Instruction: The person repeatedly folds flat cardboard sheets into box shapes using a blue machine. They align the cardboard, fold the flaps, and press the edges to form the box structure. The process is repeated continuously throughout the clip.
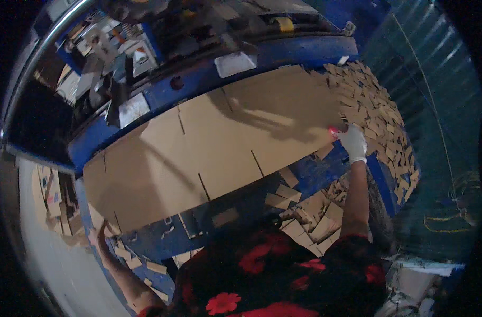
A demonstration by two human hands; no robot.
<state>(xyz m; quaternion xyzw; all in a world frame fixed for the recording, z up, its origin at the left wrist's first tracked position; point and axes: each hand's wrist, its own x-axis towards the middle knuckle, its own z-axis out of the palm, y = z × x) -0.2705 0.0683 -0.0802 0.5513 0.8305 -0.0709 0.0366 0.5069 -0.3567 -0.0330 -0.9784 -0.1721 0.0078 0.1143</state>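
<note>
A long brown cardboard sheet (225, 142) with several narrow slots along its edges lies across a blue machine table (241, 216). My left hand (98, 234), which looks bare, is closed on the sheet's near left corner; its fingers are partly hidden. At the opposite end, my right hand (353, 142) in a white glove has its fingers closed at the sheet's right edge. A small bright red spot (333, 131) shows by those fingertips; what it is I cannot make out.
A blue machine beam (198, 74) with metal plates runs along the sheet's far side. Small cardboard offcuts (373, 105) are heaped at the right. More scraps (317, 216) lie close to my body, and others (56, 201) at the far left. A green corrugated wall (431, 95) stands on the right.
</note>
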